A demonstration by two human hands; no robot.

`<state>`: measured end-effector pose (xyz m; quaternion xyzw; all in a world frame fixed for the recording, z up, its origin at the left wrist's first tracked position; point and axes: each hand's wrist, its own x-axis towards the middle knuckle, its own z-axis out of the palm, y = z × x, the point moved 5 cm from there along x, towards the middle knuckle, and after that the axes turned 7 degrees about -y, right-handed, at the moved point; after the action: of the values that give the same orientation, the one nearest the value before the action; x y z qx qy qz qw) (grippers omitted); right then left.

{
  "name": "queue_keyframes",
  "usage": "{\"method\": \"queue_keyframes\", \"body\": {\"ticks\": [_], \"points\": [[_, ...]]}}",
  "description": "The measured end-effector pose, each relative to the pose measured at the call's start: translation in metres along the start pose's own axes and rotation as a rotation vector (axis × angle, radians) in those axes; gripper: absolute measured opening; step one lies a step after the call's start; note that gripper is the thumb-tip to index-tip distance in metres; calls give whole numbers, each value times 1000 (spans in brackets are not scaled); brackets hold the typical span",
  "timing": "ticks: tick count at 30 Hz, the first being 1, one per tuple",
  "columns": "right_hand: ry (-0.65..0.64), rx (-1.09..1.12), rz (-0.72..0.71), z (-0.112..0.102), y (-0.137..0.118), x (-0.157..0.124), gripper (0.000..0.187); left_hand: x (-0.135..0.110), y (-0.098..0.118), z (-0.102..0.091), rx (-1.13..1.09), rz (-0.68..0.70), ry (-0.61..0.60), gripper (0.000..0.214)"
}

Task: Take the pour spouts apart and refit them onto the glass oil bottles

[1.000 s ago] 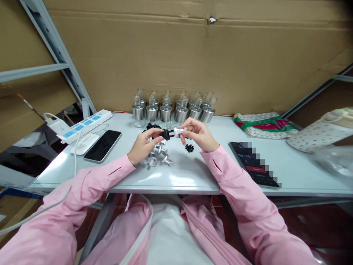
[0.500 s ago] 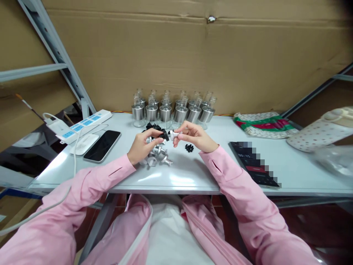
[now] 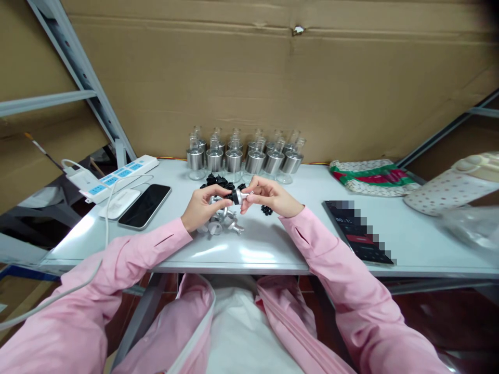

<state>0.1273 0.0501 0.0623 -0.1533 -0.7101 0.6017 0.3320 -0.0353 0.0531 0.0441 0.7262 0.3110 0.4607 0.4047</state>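
Observation:
My left hand point(image 3: 200, 206) pinches a small black ring-shaped part point(image 3: 234, 196) just above the table. My right hand point(image 3: 270, 196) pinches a small silver-white stemmed piece point(image 3: 244, 195) whose tip meets the black part. Under my hands lies a heap of silver stemmed pieces point(image 3: 220, 222). Several loose black parts point(image 3: 219, 181) lie behind it, and a small black cluster point(image 3: 266, 210) lies below my right wrist.
Two rows of glass-and-metal bottles point(image 3: 244, 155) stand at the back of the grey table point(image 3: 253, 246). On the left are a power strip point(image 3: 117, 176), a white pad and a black phone point(image 3: 145, 205). To the right lie a dark device point(image 3: 356, 231), folded cloth point(image 3: 368, 175) and a dotted pouch point(image 3: 452, 189).
My hands drew together and dropped slightly. The silver piece in my right hand now meets the black part in my left, after a small gap half a second ago.

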Motion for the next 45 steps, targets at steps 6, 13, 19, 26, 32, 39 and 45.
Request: {"method": "queue_keyframes", "body": {"ticks": [6, 13, 19, 26, 32, 39, 45], "points": [[-12, 8, 50, 2, 4, 0, 26, 0, -1, 0, 12, 19, -4, 19], [170, -372, -41, -2, -1, 4, 32, -1, 14, 5, 52, 101, -9, 22], [190, -386, 77, 2, 5, 4, 39, 0, 11, 4, -35, 38, 21, 26], [104, -207, 131, 13, 14, 4, 41, -2, 11, 11, -85, 83, -110, 23], [58, -138, 144, 12, 17, 4, 37, 0, 3, 13, -112, -46, -159, 25], [60, -152, 126, 12, 14, 2, 35, -2, 8, 14, -117, -31, -164, 28], [48, -110, 100, 13, 16, 3, 38, -2, 13, 14, -102, -5, -172, 29]]}}
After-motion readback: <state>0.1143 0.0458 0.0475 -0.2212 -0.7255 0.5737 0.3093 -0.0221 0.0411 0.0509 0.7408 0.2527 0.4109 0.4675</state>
